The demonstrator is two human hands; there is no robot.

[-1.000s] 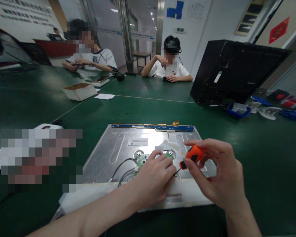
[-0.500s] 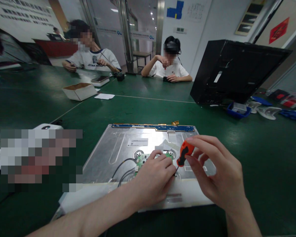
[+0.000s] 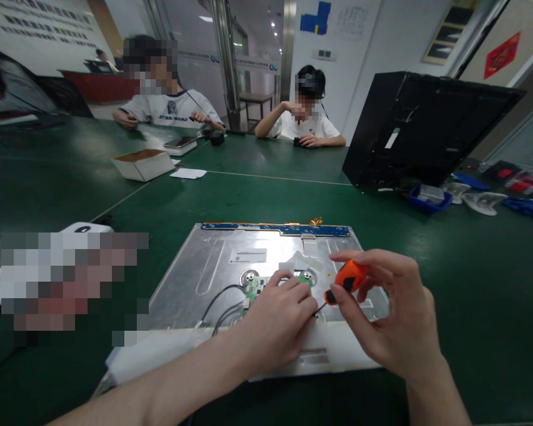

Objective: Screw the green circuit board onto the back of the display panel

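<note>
A silvery display panel (image 3: 222, 254) lies back-up on the table, with a narrow blue circuit strip (image 3: 266, 228) along its far edge. My left hand (image 3: 279, 316) is bent over a small green circuit board (image 3: 255, 285) on the panel. Its fingers are curled, and the fingertips and whatever they grip are hidden. Between thumb and fingers, my right hand (image 3: 395, 313) holds the orange and black handle of a screwdriver (image 3: 350, 276). The thin shaft slants down leftward to beside my left hand, where its tip is out of sight. Dark cables (image 3: 224, 296) run from the board.
A large black monitor housing (image 3: 426, 130) stands at the back right, near a blue tray (image 3: 429, 200). An open box (image 3: 143, 165) and a paper slip (image 3: 188, 173) lie back left. Two people (image 3: 173, 112) sit across the green table (image 3: 257, 198). A partly blurred white device (image 3: 86, 227) is at left.
The screwdriver handle has tipped further to the right and a little lower. My right hand's fingers have shifted around it, while my left hand stays in place.
</note>
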